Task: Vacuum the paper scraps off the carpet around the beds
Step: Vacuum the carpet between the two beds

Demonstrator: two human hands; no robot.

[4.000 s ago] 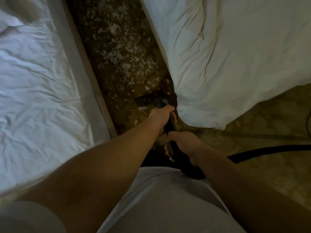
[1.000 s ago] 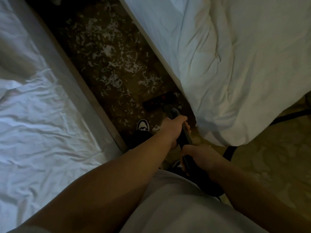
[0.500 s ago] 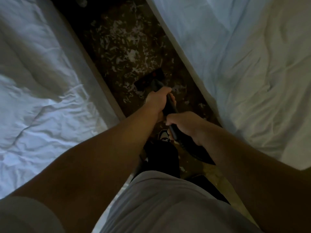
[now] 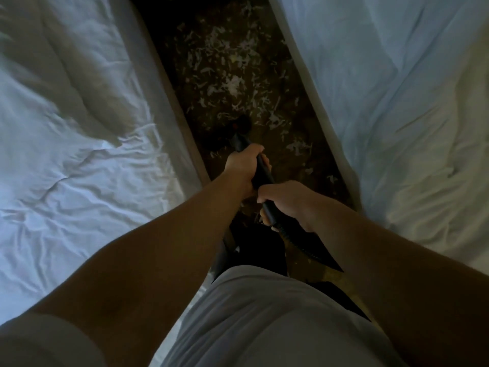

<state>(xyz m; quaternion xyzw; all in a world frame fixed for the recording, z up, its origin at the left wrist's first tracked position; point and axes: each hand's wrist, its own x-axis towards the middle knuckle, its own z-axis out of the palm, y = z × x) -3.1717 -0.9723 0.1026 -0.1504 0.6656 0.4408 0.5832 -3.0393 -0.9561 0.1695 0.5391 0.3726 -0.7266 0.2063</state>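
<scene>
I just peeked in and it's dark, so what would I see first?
The white paper scraps pop out first, scattered over the dark carpet in the narrow strip between the two beds. Next come the left hand and right hand in the middle, both gripping the black vacuum wand, whose head sits at the near edge of the mess. The left bed and right bed, both in white rumpled sheets, fill the sides.

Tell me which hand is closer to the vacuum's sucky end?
The left hand; it grips the wand ahead of the right hand, nearer the nozzle.
</scene>
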